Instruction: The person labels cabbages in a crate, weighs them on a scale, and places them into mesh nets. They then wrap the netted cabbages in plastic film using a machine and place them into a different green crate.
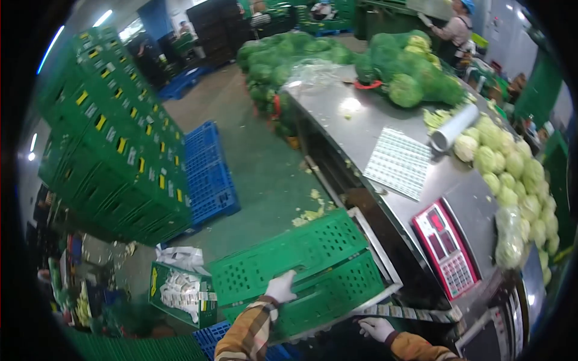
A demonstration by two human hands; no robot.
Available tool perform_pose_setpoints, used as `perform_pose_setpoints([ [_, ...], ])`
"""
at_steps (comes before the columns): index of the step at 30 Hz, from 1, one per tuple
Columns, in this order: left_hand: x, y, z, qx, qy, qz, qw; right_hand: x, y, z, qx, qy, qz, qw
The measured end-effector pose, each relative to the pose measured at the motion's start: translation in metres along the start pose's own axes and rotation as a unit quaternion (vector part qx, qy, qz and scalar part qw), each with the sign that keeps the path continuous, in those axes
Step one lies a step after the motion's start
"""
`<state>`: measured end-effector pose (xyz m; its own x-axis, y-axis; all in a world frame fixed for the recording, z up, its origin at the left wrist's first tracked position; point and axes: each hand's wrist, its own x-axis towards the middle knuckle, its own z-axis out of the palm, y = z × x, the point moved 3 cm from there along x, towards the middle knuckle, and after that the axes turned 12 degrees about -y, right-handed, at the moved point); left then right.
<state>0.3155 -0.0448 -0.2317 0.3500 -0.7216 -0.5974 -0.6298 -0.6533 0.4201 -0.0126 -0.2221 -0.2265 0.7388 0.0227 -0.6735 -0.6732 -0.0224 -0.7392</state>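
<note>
Hands, both gloved: left hand (281,287) grips green crate (301,274) rim; right hand (376,328) seemingly curled under it.

1. One head view only, fisheye, black corners all round; none other sharing the scene.
2. Looking forward and steeply down; near over left hand (281,287), right hand (376,328) and crate (313,271).
3. Table (361,129) stretching off right; floor (253,162) far left.

My gloves white (281,287), sleeves orange plaid (250,331). Crate green (301,271), pallets blue (208,174), table grey steel (361,129), scale red (444,248), cabbages pale green (512,171).
</note>
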Motion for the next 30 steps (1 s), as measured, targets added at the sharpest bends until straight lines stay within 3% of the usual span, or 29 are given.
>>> perform_pose_setpoints([
  [2, 0.028, -0.011, 0.008, 0.025, 0.007, 0.011, 1.0, 0.015, -0.006, -0.003, 0.002, -0.019, 0.031, 0.999],
  [4, 0.039, -0.015, 0.014, 0.02, -0.009, 0.023, 1.0, 0.034, -0.015, -0.005, -0.183, 0.019, -0.034, 0.982],
  [7, 0.041, -0.011, -0.011, -0.063, -0.046, 0.017, 0.997, 0.086, -0.048, -0.001, -0.43, 0.048, -0.098, 0.896],
  [8, 0.032, -0.002, -0.035, -0.087, -0.048, 0.014, 0.995, 0.106, -0.06, 0.0, -0.43, 0.069, -0.196, 0.879],
  [9, 0.023, 0.007, -0.061, -0.033, -0.024, -0.018, 0.999, 0.126, -0.073, 0.001, -0.493, 0.088, -0.25, 0.829],
  [10, 0.024, 0.001, -0.078, -0.032, 0.017, -0.011, 0.999, 0.146, -0.081, 0.001, -0.492, 0.083, -0.254, 0.829],
  [12, 0.02, -0.007, -0.115, 0.007, 0.088, -0.02, 0.996, 0.184, -0.086, 0.011, -0.587, 0.072, -0.271, 0.759],
  [15, 0.024, -0.02, -0.147, 0.032, 0.168, -0.072, 0.983, 0.206, -0.085, 0.017, -0.619, 0.085, -0.282, 0.728],
  [16, 0.026, -0.024, -0.156, 0.03, 0.202, -0.11, 0.973, 0.208, -0.089, 0.019, -0.62, 0.084, -0.282, 0.727],
  [18, 0.027, -0.032, -0.171, 0.106, 0.314, -0.132, 0.934, 0.21, -0.112, 0.018, -0.562, 0.063, -0.245, 0.787],
  [19, 0.03, -0.034, -0.172, 0.061, 0.279, -0.166, 0.944, 0.202, -0.125, 0.016, -0.564, 0.065, -0.244, 0.786],
  [20, 0.028, -0.029, -0.171, 0.059, 0.28, -0.164, 0.944, 0.177, -0.149, 0.017, -0.586, 0.009, -0.264, 0.766],
  [22, 0.012, -0.011, -0.163, 0.131, 0.459, -0.049, 0.877, 0.123, -0.171, 0.022, -0.608, -0.058, -0.302, 0.732],
  [24, -0.003, 0.007, -0.135, 0.162, 0.471, 0.005, 0.867, 0.074, -0.174, 0.022, -0.61, -0.089, -0.33, 0.715],
  [25, -0.009, 0.013, -0.114, 0.156, 0.445, 0.065, 0.879, 0.055, -0.178, 0.022, -0.626, -0.148, -0.333, 0.69],
  [26, -0.012, 0.015, -0.082, 0.148, 0.373, 0.111, 0.909, 0.045, -0.179, 0.024, -0.606, -0.222, -0.282, 0.71],
  [27, -0.019, 0.024, -0.049, 0.138, 0.22, 0.101, 0.96, 0.031, -0.192, 0.03, -0.621, -0.327, -0.177, 0.69],
  [28, -0.031, 0.031, -0.02, 0.133, 0.109, 0.148, 0.974, 0.023, -0.202, 0.034, -0.621, -0.426, -0.068, 0.654],
  [29, -0.042, 0.024, 0.028, 0.176, 0.063, 0.174, 0.967, 0.029, -0.196, 0.035, -0.619, -0.429, -0.07, 0.654],
  [30, -0.054, 0.014, 0.069, 0.205, -0.008, 0.176, 0.963, 0.045, -0.184, 0.033, -0.576, -0.424, -0.091, 0.692],
])
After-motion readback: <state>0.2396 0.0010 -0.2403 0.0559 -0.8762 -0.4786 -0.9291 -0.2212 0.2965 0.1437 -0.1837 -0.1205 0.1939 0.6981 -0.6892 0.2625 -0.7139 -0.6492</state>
